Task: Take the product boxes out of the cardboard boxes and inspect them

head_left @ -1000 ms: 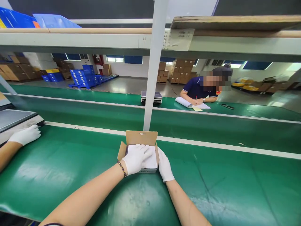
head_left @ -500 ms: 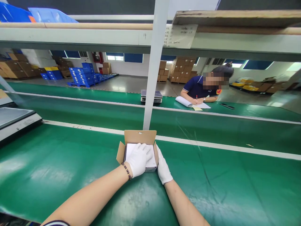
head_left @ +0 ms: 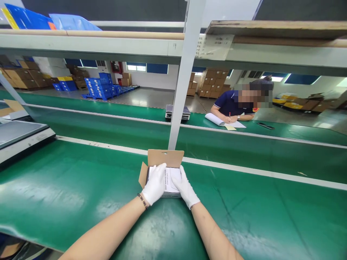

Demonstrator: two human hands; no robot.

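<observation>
An open cardboard box [head_left: 165,157] sits on the green work surface in front of me, its back lid upright and its left flap folded outward. Inside lies a white printed booklet [head_left: 170,180] with dark lettering. My left hand [head_left: 155,184], in a white glove, rests over the left part of the booklet with its fingers extended. My right hand [head_left: 187,188], also gloved, grips the box's right side, its thumb reaching in over the booklet. The right flap is hidden by this hand.
A scale [head_left: 25,139] stands at the left, another scale [head_left: 177,113] behind the white post [head_left: 182,83]. Across the bench a person [head_left: 230,104] writes on paper [head_left: 235,124] near a phone [head_left: 265,125]. A shelf beam [head_left: 108,44] crosses above the green surface [head_left: 89,169].
My left hand has shifted left across the booklet, uncovering its printed text. The thumb of my right hand has come over the right side of the box. The view has tilted slightly.
</observation>
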